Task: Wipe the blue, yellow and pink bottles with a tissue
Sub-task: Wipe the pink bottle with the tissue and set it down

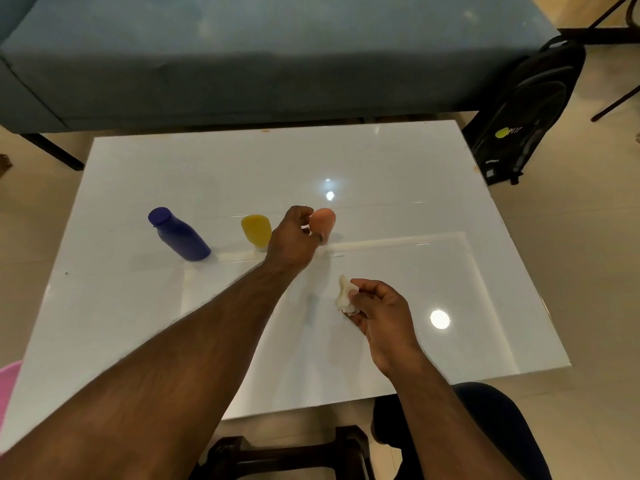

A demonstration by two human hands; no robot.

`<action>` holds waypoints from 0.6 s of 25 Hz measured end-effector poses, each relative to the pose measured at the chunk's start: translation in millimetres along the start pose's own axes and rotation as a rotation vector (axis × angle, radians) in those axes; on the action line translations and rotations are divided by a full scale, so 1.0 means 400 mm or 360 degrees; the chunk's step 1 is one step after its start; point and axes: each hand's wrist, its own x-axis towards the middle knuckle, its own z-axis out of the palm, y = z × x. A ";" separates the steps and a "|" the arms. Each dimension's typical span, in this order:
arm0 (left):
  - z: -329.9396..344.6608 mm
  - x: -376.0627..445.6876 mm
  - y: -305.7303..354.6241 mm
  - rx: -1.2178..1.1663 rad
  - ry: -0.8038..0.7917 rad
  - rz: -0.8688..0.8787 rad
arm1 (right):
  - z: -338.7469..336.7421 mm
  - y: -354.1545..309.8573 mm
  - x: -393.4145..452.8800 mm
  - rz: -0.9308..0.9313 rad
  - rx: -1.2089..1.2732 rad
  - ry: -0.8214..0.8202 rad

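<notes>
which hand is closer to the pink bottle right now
Left. The left hand is right beside the pink bottle, fingers at it. The right hand is nearer the person, holding the tissue.

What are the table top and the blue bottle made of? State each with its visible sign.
Table top: apparently glass or high-gloss laminate, since lamps mirror sharply in it. Blue bottle: likely opaque plastic with a matte to satin finish, showing even colour and only soft highlights.

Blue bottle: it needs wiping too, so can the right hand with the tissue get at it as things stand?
Probably not directly: the left hand and its forearm, by the pink bottle, lie between the right hand and the blue bottle.
</notes>
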 end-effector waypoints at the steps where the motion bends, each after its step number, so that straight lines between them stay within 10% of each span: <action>1: -0.005 -0.015 -0.002 -0.0037 -0.0008 -0.0037 | -0.001 0.000 0.000 0.0014 0.0011 -0.0005; 15: -0.074 -0.335 -0.204 -0.0769 -0.0334 -0.0515 | 0.025 0.019 -0.079 0.0051 -0.0449 -0.0567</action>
